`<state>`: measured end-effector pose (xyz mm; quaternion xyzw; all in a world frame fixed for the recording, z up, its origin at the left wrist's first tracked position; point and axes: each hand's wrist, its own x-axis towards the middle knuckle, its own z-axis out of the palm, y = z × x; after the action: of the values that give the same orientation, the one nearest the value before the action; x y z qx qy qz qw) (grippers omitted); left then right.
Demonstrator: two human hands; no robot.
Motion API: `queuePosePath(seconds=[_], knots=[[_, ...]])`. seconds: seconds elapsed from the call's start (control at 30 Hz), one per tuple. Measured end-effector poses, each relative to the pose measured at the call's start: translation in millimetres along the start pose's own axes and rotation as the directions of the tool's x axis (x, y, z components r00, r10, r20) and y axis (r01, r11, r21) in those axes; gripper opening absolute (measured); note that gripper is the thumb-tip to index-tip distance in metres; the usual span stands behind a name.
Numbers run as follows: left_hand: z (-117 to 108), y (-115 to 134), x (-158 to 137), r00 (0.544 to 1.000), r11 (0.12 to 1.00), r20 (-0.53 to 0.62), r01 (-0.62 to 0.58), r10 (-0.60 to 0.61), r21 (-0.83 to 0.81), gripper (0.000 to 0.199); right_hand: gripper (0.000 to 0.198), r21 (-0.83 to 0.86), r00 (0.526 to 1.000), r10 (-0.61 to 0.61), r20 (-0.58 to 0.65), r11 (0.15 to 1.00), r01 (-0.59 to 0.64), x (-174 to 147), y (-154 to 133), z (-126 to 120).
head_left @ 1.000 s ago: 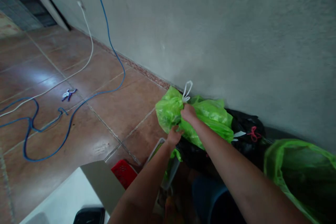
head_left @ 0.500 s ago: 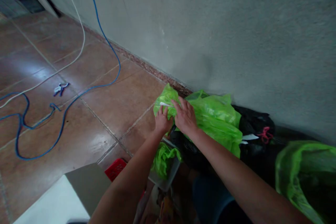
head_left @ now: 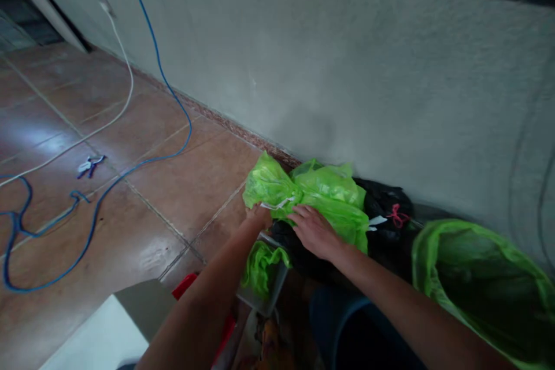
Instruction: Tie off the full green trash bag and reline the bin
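Observation:
A light green plastic bag [head_left: 266,179] stands by the wall, its neck gathered and a white strip tie [head_left: 277,206] across it. My left hand [head_left: 259,215] is closed at the left end of the tie. My right hand [head_left: 313,230] is just below the bag's neck, its fingers bent together; what they pinch, if anything, is hidden. Beside it lies a second filled green bag [head_left: 332,191], with white strip ends at its right. Under my hands is a clear plastic container [head_left: 277,283] with crumpled green bags [head_left: 259,269] inside.
Black bags [head_left: 385,196], one tied with pink string [head_left: 397,215], lie along the wall. An open bin lined in green [head_left: 427,248] stands right. A white box [head_left: 99,329] is at lower left. Blue cable [head_left: 104,199], white cable [head_left: 130,78] and blue-handled pliers [head_left: 90,166] lie left.
The bag's neck has come into view, gathered with the white tie across it. My hands have moved down from the bag and slightly apart. The camera view has tilted upward.

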<state>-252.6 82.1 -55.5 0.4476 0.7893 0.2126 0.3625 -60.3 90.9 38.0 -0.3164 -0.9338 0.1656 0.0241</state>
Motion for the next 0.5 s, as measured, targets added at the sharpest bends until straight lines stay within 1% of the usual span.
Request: queuePosePath(seconds=[0.07,0.1,0.17,0.23,0.27,0.3,0.37,0.4,0.43,0.47,0.5], knots=[[-9,3,-16,1.0,0.999,0.028,0.006,-0.006,0.035,0.014,0.031,0.012,0.997,0.043,-0.068,0.999,-0.042,-39,-1,-18],[-13,5,-25,0.999,0.998,0.052,0.002,-0.005,0.057,0.013,0.031,0.015,0.993,0.073,-0.096,0.997,-0.071,-62,0,-27],[-18,11,-44,0.994,0.997,0.104,-0.024,0.016,0.076,0.019,0.031,0.019,0.977,0.152,-0.147,0.988,-0.151,-113,6,-41],[-21,20,-64,0.983,0.994,0.169,-0.078,0.064,0.077,0.026,0.03,0.012,0.953,0.255,-0.162,0.966,-0.257,-170,16,-55],[-22,26,-75,0.974,0.991,0.205,-0.113,0.096,0.072,0.028,0.031,0.01,0.934,0.321,-0.158,0.946,-0.324,-201,21,-62],[-23,33,-87,0.961,0.987,0.242,-0.149,0.13,0.063,0.028,0.031,0.016,0.905,0.394,-0.162,0.918,-0.397,-234,27,-68],[-26,48,-110,0.929,0.975,0.313,-0.22,0.197,0.039,0.028,0.033,0.049,0.826,0.543,-0.153,0.839,-0.542,-304,37,-78],[-28,56,-121,0.911,0.968,0.343,-0.251,0.228,0.024,0.026,0.035,0.076,0.758,0.631,-0.166,0.774,-0.628,-340,40,-83],[-31,62,-132,0.895,0.961,0.367,-0.276,0.253,0.008,0.024,0.037,0.111,0.673,0.72,-0.171,0.693,-0.713,-374,41,-86],[-34,68,-143,0.881,0.956,0.386,-0.294,0.274,-0.006,0.023,0.036,0.15,0.586,0.794,-0.164,0.607,-0.78,-408,40,-88],[-38,72,-154,0.869,0.951,0.4,-0.31,0.291,-0.018,0.022,0.033,0.194,0.517,0.839,-0.169,0.542,-0.817,-438,38,-89]])
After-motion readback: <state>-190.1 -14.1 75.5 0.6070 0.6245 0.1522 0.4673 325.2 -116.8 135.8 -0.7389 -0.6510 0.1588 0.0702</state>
